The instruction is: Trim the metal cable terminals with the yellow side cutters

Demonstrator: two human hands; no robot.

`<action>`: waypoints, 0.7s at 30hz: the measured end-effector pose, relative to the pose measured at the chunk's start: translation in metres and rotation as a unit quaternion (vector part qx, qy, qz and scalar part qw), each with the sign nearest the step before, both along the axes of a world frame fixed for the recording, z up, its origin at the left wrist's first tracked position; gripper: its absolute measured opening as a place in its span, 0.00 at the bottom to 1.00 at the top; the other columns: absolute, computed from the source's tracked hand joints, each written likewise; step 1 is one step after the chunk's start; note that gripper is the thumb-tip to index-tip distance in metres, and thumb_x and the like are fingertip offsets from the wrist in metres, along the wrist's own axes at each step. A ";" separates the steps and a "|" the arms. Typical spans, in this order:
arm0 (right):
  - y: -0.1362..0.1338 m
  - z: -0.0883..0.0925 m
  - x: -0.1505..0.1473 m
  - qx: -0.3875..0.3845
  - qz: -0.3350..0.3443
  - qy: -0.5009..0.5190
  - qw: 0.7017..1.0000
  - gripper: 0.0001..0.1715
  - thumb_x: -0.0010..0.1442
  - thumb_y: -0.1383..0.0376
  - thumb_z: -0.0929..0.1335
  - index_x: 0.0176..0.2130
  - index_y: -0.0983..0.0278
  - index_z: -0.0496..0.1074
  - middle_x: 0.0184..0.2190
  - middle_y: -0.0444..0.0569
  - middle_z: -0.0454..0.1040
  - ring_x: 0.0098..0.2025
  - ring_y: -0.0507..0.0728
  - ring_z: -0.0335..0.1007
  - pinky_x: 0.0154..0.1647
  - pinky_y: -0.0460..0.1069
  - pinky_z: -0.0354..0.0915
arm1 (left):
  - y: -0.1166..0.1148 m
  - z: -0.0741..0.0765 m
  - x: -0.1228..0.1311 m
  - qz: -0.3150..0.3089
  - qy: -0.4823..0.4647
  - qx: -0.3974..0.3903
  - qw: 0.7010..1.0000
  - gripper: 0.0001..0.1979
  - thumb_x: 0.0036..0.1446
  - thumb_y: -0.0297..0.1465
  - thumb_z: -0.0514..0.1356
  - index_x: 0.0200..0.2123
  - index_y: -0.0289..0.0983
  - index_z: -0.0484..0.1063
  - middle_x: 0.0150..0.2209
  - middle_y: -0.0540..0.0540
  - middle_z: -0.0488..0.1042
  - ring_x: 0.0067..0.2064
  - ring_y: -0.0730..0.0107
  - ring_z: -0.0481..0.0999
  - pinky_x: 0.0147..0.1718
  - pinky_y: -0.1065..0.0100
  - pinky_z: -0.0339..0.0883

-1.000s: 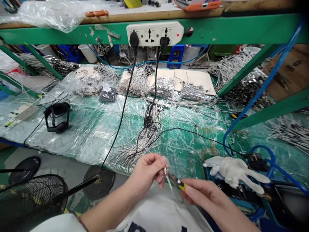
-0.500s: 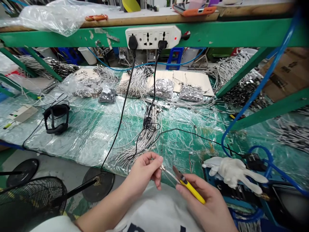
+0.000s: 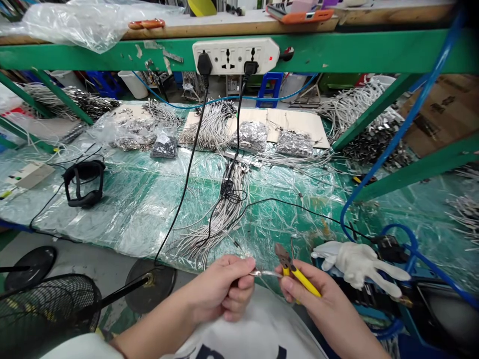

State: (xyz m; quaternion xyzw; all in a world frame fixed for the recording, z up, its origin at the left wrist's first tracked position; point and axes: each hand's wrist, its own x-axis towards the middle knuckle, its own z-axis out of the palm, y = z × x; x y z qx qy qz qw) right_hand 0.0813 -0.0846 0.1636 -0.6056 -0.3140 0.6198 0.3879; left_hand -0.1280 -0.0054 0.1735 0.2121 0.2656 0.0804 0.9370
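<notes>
My left hand is shut on a thin silver braided cable, whose metal end points right. My right hand grips yellow-handled pliers with dark metal jaws pointing up. The jaws are just above the cable end and do not appear to touch it. Beyond my hands, a bundle of similar braided cables lies on the plastic-covered bench, tangled with a black cord. My left fingers hide part of the held cable.
A white glove lies right of my right hand, beside a blue air hose. Bagged metal parts and more cables lie farther back, under a green steel frame carrying a power strip. A fan stands at lower left.
The pliers have moved right and turned upward, with the jaws now above the cable end. The held cable now lies nearly level, and my left hand has dropped slightly.
</notes>
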 end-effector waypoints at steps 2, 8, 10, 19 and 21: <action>0.003 0.002 -0.002 0.004 0.017 0.010 1.000 0.20 0.55 0.50 0.73 0.39 0.63 0.77 0.25 0.42 0.68 0.30 0.51 0.62 0.34 0.45 0.62 | -0.001 0.002 -0.002 -0.008 -0.013 -0.038 0.999 0.24 0.64 0.45 0.56 0.21 0.38 0.55 0.14 0.60 0.48 0.14 0.82 0.40 0.11 0.78 0.40; 0.002 0.011 -0.014 0.001 -0.041 0.000 0.999 0.20 0.53 0.50 0.74 0.34 0.64 0.76 0.23 0.42 0.67 0.28 0.51 0.59 0.32 0.46 0.58 | -0.006 -0.001 0.001 0.034 0.044 0.025 0.998 0.25 0.64 0.47 0.55 0.21 0.38 0.56 0.14 0.58 0.50 0.14 0.81 0.44 0.12 0.77 0.46; 0.000 0.013 -0.016 -0.004 -0.034 -0.011 0.999 0.21 0.54 0.49 0.73 0.28 0.64 0.73 0.23 0.42 0.66 0.28 0.51 0.59 0.32 0.46 0.57 | -0.007 -0.003 0.003 0.098 0.126 0.217 0.963 0.24 0.66 0.47 0.53 0.23 0.36 0.63 0.16 0.55 0.58 0.17 0.79 0.55 0.18 0.76 0.56; -0.001 0.018 -0.014 -0.026 0.011 0.099 0.995 0.20 0.54 0.51 0.73 0.27 0.65 0.72 0.22 0.42 0.66 0.26 0.50 0.59 0.29 0.45 0.59 | -0.006 -0.007 -0.017 0.126 0.110 0.527 0.833 0.09 0.63 0.32 0.61 0.46 0.37 0.74 0.40 0.43 0.76 0.39 0.68 0.78 0.38 0.68 0.71; -0.003 0.021 -0.013 -0.011 0.008 0.043 0.999 0.18 0.56 0.51 0.72 0.33 0.64 0.75 0.25 0.45 0.70 0.29 0.52 0.66 0.32 0.46 0.64 | -0.002 -0.004 -0.022 0.137 0.093 0.523 0.836 0.06 0.61 0.30 0.64 0.42 0.36 0.77 0.37 0.43 0.79 0.36 0.67 0.80 0.36 0.69 0.73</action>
